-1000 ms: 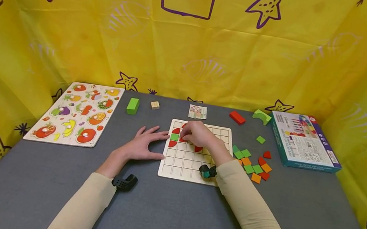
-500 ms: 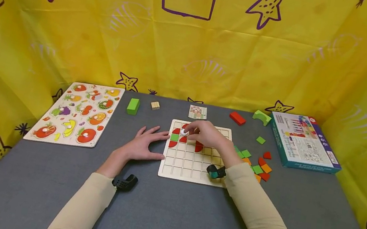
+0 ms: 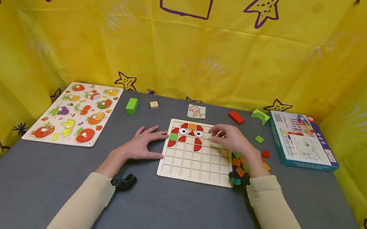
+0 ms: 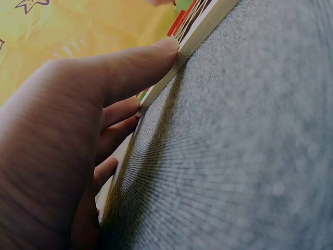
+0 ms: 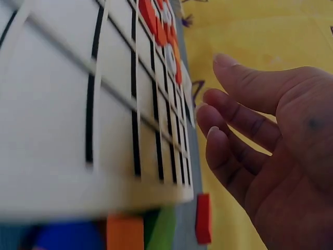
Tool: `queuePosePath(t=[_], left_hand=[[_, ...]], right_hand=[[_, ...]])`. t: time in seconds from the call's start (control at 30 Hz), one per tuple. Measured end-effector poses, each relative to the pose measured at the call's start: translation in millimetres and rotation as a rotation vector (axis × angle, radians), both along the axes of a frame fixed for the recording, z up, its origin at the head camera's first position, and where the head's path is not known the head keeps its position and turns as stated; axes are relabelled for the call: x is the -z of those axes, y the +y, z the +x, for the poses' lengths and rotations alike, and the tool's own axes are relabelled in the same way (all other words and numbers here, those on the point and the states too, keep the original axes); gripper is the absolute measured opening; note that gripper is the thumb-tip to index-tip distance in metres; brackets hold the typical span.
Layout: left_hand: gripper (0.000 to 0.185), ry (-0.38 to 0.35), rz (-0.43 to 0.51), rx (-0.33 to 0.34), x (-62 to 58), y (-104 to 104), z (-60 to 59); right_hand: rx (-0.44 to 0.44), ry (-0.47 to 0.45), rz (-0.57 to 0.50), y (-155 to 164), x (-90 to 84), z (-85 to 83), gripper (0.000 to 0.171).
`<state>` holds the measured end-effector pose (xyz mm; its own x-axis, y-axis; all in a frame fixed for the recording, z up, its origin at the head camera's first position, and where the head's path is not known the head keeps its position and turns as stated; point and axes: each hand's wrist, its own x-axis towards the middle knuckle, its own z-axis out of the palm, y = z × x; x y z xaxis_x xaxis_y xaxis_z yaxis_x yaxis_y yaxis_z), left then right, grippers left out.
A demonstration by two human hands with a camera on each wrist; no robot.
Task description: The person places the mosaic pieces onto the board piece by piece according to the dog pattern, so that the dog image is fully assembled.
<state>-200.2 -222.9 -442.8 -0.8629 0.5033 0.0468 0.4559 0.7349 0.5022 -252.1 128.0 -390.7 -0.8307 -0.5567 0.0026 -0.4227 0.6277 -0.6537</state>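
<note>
A pale wooden grid board (image 3: 196, 169) lies in the middle of the table. In its upper left cells sit red rounded tiles (image 3: 197, 145), an orange square (image 3: 192, 126), a green square (image 3: 173, 136), a red triangle (image 3: 191, 133) and two white eye tiles, one on the left (image 3: 183, 131) and one on the right (image 3: 199, 134). With fingers spread, my left hand (image 3: 142, 143) touches the board's left edge with thumb and fingertips. Over the board's upper right part is my right hand (image 3: 234, 138); its fingers are loosely bent with nothing between them in the right wrist view.
Loose coloured tiles (image 3: 236, 162) lie right of the board, partly behind the right wrist. Along the back are a small picture card (image 3: 196, 112), a red block (image 3: 236, 117), a green arch (image 3: 260, 116) and a green block (image 3: 132, 106). A fruit puzzle (image 3: 74, 112) and a box (image 3: 302, 142) flank them.
My right hand has left the white eye tile and moved right across the board, uncovering both eye tiles, the red triangle and the orange square. My left hand keeps its place.
</note>
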Motion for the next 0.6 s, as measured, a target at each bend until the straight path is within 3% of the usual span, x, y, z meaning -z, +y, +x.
queuePosePath(t=[0.37,0.6], left_hand=[[0.078,0.009,0.000,0.007,1.3,-1,-1.3],[0.078,0.004,0.006,0.006,-0.5,0,-0.1]], right_hand=[[0.092,0.037,0.019,65,6.1,10.1,0.030],[0.167,0.010,0.034,98,5.6,19.0,0.033]])
